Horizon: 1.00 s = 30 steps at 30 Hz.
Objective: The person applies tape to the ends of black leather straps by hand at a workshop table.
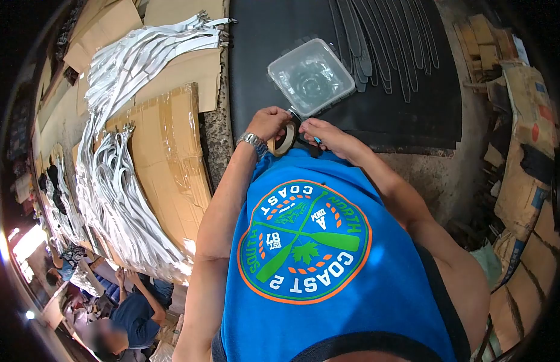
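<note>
My left hand point(270, 123), with a metal watch at its wrist, has its fingers pinched on a small shiny metallic piece point(294, 113). Close beside it, my right hand point(328, 136) is closed, and a thin blue-tipped item point(318, 140) shows at its fingers; the rest of that item is hidden. Between the hands and my blue shirt, a roll of tan tape point(282, 140) stands on edge, touching or nearly touching my left hand. Just beyond both hands a translucent square plastic box point(312, 77) rests on the black mat point(256, 60).
Dark strap-like strips point(385, 42) fan out at the mat's far right. Bundles of white straps point(120, 181) lie over cardboard point(165, 145) on the left. Another person in dark clothing point(135, 320) is at the lower left. Stacked cardboard point(521, 108) stands along the right.
</note>
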Each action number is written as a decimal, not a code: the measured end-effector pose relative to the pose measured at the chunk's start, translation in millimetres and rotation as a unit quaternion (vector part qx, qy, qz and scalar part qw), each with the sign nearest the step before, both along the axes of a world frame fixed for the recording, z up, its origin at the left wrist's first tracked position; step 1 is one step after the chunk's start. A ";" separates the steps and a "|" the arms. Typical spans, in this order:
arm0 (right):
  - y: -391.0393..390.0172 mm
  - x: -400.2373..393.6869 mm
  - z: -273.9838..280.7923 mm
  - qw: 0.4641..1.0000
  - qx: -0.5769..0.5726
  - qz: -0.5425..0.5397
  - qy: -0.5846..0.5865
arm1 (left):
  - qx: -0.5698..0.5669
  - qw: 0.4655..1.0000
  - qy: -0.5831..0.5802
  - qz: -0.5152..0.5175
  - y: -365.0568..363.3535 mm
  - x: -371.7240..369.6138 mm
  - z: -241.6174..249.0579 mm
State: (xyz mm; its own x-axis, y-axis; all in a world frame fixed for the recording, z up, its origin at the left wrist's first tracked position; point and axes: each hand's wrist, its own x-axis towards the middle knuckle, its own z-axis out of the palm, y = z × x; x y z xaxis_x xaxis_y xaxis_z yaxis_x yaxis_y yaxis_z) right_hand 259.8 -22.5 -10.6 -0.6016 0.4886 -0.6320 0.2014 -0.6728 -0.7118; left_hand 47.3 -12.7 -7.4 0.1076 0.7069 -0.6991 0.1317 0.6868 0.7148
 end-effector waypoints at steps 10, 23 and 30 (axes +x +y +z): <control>0.3 -8.4 -10.7 1.000 -0.011 -0.014 0.006 | 0.006 1.000 0.010 -0.010 0.1 1.4 2.8; -4.0 9.5 53.2 0.968 0.235 0.045 -0.073 | 0.050 0.996 -0.066 0.024 -11.5 -24.1 9.6; 34.7 -26.7 47.7 0.909 0.379 0.015 -0.172 | 0.027 0.996 -0.083 0.000 -11.0 -18.7 32.7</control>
